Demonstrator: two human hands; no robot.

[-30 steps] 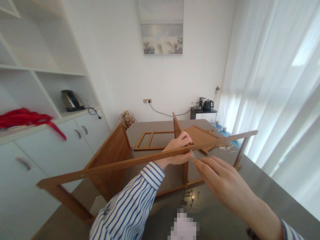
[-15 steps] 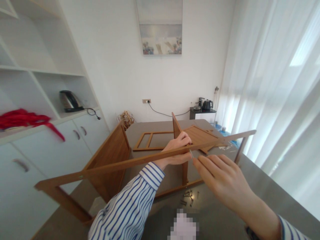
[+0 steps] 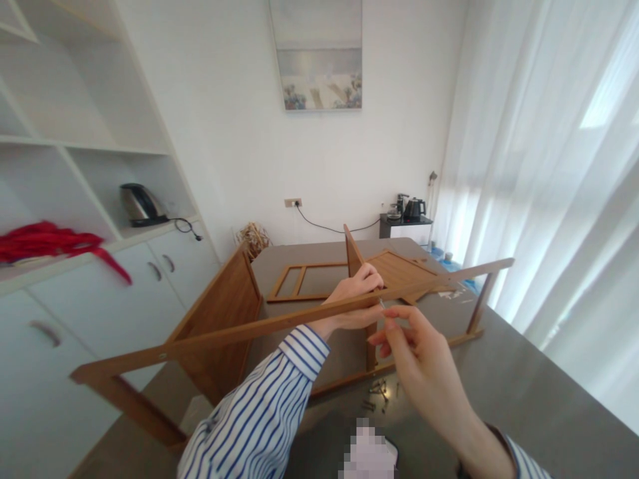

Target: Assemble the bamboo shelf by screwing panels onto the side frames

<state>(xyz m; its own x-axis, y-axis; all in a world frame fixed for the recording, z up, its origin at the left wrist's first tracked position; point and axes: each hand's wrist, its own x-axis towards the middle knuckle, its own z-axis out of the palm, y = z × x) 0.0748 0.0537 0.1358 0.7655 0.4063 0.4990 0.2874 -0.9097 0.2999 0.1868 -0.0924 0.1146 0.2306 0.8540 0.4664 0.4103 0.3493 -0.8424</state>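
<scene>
A long wooden frame rail [image 3: 239, 330] runs from lower left to upper right across the grey table [image 3: 509, 379]. My left hand [image 3: 355, 296], in a blue-striped sleeve, is wrapped round the rail near its middle. My right hand [image 3: 417, 349] pinches a thin metal tool [image 3: 382, 304] whose tip meets the rail just below my left hand. The tool looks like a small hex key, though I cannot be sure. An upright wooden post [image 3: 370, 342] stands under the rail at that spot.
Several dark screws [image 3: 377, 392] lie on the table near the post. A wooden side panel [image 3: 219, 319], a flat open frame [image 3: 302, 281] and another panel [image 3: 399, 269] sit further back. White cabinets with a kettle [image 3: 140, 203] stand left, curtains right.
My right hand has turned, its fingers curling from stretched out to a pinch on the tool. My left hand and the rail have stayed in place.
</scene>
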